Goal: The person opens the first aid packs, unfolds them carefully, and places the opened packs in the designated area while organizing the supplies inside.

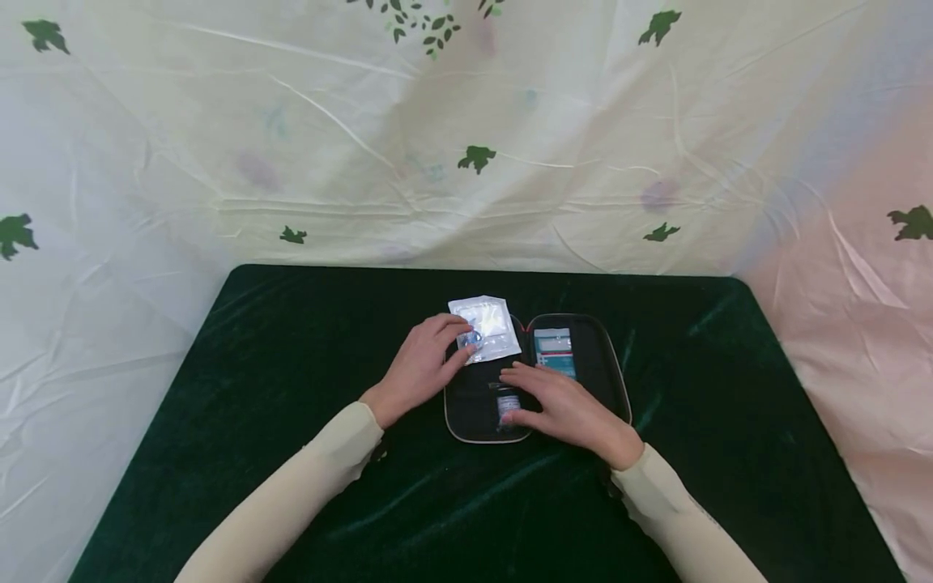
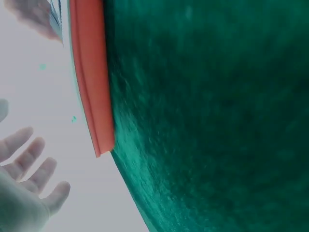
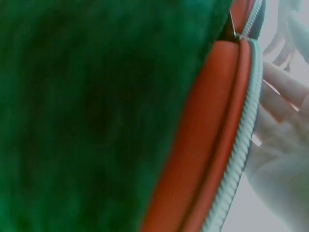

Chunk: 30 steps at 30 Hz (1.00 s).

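Note:
An unzipped case lies spread flat, black inside; the wrist views show its orange-red outer side and a pale zipper. Over its upper left half lies a shiny silver packet. My left hand reaches onto that packet's left side, thumb and fingers apart around a small bluish patch. My right hand extends across the case's middle with straight fingers. Its thumb tip is at a small dark packet with a pale label. A blue-and-white packet sits in the right half, its lower part covered by my right hand.
Dark green velvety cloth covers the table beneath the case. Pale fabric hangings with green leaf shapes stand behind the table and along both sides. The table's back edge lies a little beyond the silver packet.

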Tool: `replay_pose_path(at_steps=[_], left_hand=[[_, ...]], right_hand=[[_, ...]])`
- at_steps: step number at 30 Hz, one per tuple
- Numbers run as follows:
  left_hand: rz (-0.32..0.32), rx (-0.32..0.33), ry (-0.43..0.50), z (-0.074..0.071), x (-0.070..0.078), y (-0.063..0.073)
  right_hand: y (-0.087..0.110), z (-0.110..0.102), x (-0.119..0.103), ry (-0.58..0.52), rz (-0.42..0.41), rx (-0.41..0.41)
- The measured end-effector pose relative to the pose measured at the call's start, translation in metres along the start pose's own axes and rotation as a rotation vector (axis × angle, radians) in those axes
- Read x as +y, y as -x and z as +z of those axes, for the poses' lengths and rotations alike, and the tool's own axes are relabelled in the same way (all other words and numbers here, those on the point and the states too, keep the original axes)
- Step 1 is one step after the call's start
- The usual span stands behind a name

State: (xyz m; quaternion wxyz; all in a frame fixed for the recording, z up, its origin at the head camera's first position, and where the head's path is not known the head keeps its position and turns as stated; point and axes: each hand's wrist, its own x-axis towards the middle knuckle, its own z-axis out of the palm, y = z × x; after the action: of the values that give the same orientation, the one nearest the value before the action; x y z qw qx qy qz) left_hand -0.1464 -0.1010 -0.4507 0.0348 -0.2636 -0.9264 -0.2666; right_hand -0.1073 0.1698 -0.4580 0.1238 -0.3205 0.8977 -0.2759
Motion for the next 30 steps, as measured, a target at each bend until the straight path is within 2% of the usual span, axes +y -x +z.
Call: replay_pose_path(at_steps=[7,12,20,30], left_hand=[[-0.042,-0.017,-0.092,0.005,-0.014,-0.020],[-0.051,-0.052,-0.134,0.008,-0.019,-0.026],[-0.040,-0.060,-0.154,0.010,-0.019,-0.027],[-0.048,-0.042,-0.090,0.014,-0.019,-0.025]], right_hand=[[-0.006,0.005,-0.002,0.006,0.010,0.066],[-0.009,0.006,-0.004,0.013,-0.004,0.064],[-0.011,0.005,-0.005,0.036,0.007,0.041],[-0.009,0.005,-0.004,0.039,0.009,0.039]])
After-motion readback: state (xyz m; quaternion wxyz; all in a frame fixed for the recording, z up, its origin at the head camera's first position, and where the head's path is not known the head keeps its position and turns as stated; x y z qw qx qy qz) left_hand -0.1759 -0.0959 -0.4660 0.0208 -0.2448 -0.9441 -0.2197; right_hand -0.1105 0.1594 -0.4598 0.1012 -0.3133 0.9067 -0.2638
